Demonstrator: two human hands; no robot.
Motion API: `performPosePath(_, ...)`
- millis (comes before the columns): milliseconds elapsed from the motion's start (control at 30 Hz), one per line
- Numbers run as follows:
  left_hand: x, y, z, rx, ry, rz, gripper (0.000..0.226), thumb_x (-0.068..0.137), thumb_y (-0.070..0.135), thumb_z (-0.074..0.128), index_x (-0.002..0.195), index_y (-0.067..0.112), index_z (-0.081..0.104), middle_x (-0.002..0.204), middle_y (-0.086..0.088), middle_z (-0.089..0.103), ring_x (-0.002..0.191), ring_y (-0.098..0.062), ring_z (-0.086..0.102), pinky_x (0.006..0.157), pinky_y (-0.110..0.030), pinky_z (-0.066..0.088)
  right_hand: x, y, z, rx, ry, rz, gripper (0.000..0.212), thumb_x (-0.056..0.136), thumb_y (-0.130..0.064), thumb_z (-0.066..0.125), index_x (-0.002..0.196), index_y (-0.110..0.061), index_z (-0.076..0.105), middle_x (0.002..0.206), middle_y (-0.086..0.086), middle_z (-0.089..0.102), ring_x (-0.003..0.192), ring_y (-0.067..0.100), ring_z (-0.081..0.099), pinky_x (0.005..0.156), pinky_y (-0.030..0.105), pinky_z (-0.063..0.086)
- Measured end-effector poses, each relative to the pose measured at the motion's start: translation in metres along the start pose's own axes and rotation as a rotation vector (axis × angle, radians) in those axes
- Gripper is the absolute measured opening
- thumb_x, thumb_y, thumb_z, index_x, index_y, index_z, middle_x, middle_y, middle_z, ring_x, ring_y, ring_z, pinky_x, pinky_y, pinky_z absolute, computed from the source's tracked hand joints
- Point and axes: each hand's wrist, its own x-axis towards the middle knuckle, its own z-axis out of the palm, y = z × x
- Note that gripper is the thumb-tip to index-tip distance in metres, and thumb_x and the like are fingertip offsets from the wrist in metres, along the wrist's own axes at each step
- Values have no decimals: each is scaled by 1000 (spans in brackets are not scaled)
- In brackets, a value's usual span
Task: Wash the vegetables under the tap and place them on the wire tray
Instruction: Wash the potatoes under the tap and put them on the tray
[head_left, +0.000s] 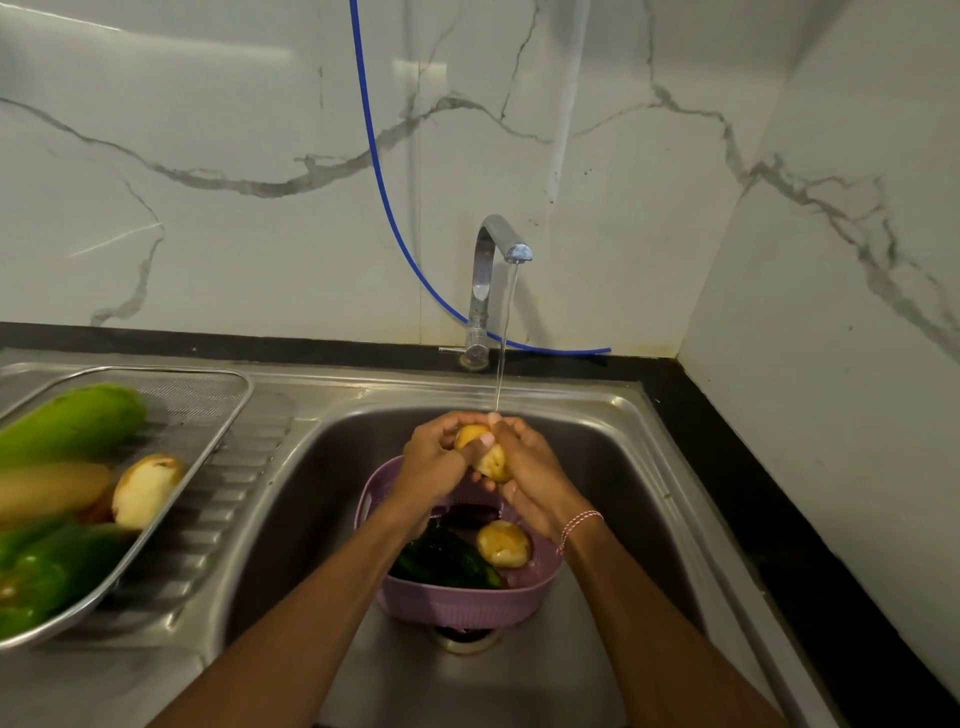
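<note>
1. The tap (488, 280) rises behind the sink (615, 410), its stream (502, 364) dropping toward the middle.
2. The purple basket (457, 605) blocks the sink's middle; bare steel shows either side.
3. On the wire tray (208, 400), the far corner lies free.

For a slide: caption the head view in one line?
Left hand and right hand hold a potato under the running tap, over a colander in the sink.

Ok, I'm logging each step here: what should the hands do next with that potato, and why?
Probably carry the potato left onto the wire tray: the left hand and right hand both grip it under the running tap, other vegetables already lie there, and a second potato waits in the purple colander.
</note>
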Motion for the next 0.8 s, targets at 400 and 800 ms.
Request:
performPosePath(400, -4, 0, -2, -9, -200, -107, 31, 108, 14, 48, 129, 20, 70, 114, -24, 72, 98, -32, 66, 94, -50, 54, 1, -2, -4, -111, 144, 119, 40, 109, -49, 47, 125, -17, 66, 103, 20, 77, 79, 26, 74, 58, 32, 60)
performPosePath(800, 2, -6, 2, -155, 59, -303, 33, 110, 31, 43, 112, 22, 74, 108, -11, 76, 100, -29, 72, 86, -50, 62, -16, -5, 8, -213, -85, 57, 44, 92, -20, 81, 125, -11, 54, 128, 13, 62, 105, 30, 74, 72, 41, 66)
